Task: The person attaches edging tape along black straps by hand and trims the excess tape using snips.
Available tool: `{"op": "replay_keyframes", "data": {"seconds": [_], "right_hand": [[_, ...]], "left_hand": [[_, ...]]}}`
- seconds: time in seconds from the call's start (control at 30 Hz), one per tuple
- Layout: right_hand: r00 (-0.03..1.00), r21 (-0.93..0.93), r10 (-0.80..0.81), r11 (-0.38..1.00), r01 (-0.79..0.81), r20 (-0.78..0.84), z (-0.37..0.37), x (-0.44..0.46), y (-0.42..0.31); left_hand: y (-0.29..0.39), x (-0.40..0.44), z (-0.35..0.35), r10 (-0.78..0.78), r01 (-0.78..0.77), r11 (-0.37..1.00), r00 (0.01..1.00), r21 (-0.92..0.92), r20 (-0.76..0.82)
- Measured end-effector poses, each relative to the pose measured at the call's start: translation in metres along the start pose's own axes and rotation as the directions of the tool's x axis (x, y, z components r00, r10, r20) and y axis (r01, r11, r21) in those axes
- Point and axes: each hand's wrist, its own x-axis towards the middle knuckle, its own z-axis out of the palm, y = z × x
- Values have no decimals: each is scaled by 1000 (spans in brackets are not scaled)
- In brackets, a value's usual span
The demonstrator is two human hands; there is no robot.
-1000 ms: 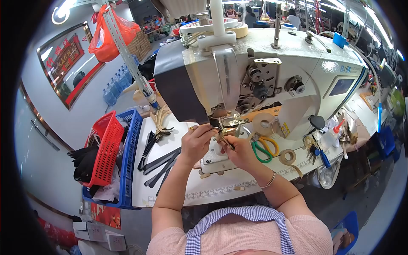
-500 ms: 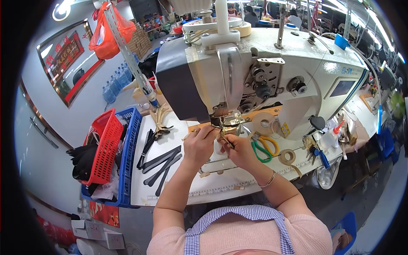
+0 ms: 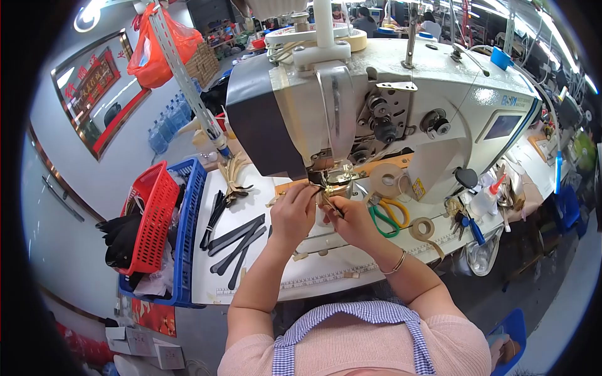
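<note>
Both hands meet at the needle area of a white industrial sewing machine point(image 3: 439, 75), close under its presser foot point(image 3: 340, 174). My left hand point(image 3: 293, 210) is closed, fingertips pinched at the left of the foot on a small dark strip point(image 3: 318, 190). On the right, my right hand point(image 3: 350, 218) is also closed, thumb and fingers around a narrow dark piece that shows at the fingertips. Whether both hold the same strip I cannot tell. Scissors point(image 3: 394, 216) with green and yellow handles lie right of my right hand, beside a tape roll point(image 3: 423, 230).
Several flat black strips point(image 3: 237, 244) and a bundle of beige strips point(image 3: 234, 177) lie left of my hands. Red point(image 3: 150, 219) and blue point(image 3: 192, 232) baskets stand at the table's left edge. Keys point(image 3: 461, 219) and a red-tipped bottle point(image 3: 488, 197) sit at right.
The view has shifted slightly. Both hands stay closed in nearly the same place at the needle, with only slight finger movement.
</note>
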Motion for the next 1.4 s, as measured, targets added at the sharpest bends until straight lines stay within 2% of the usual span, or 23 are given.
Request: {"op": "replay_keyframes", "data": {"seconds": [0.1, 0.2, 0.43, 0.6, 0.8, 0.9, 1.0, 1.1, 1.2, 1.4], "right_hand": [[1000, 20, -13, 1000, 13, -14, 2, -2, 1], [1000, 53, -22, 998, 23, -18, 2, -1, 2], [1000, -20, 6, 1000, -6, 29, -2, -1, -4], [1000, 5, -1, 1000, 1, -2, 1, 0, -1], [1000, 33, -2, 999, 3, -13, 3, -2, 1], [1000, 70, 8, 998, -6, -26, 3, -3, 3], [999, 112, 21, 994, -17, -38, 4, -5, 3], [999, 130, 30, 991, -25, -37, 3, -7, 0], [999, 122, 27, 992, -24, -24, 2, -8, -1], [999, 105, -37, 994, 39, -24, 1, -8, 7]], "left_hand": [[-3, -2, -1, -94, 92, 990, 996, -108, -5], [4, -2, -12, 67, -67, 998, 998, -17, 4], [14, -1, -15, 61, -61, 998, 998, 15, 27], [14, 0, -14, 78, -79, 997, 997, 25, 28], [14, -3, -11, 46, -46, 999, 999, -10, 12], [14, -8, -8, -132, 125, 986, 989, -111, -63], [8, -11, -8, -37, 27, 995, 994, -99, -104], [12, -11, -15, 33, -33, 999, 999, -4, -2], [16, -5, -15, 86, -87, 996, 996, -24, -30], [26, -5, -17, 76, -76, 997, 996, -14, 39]]}}
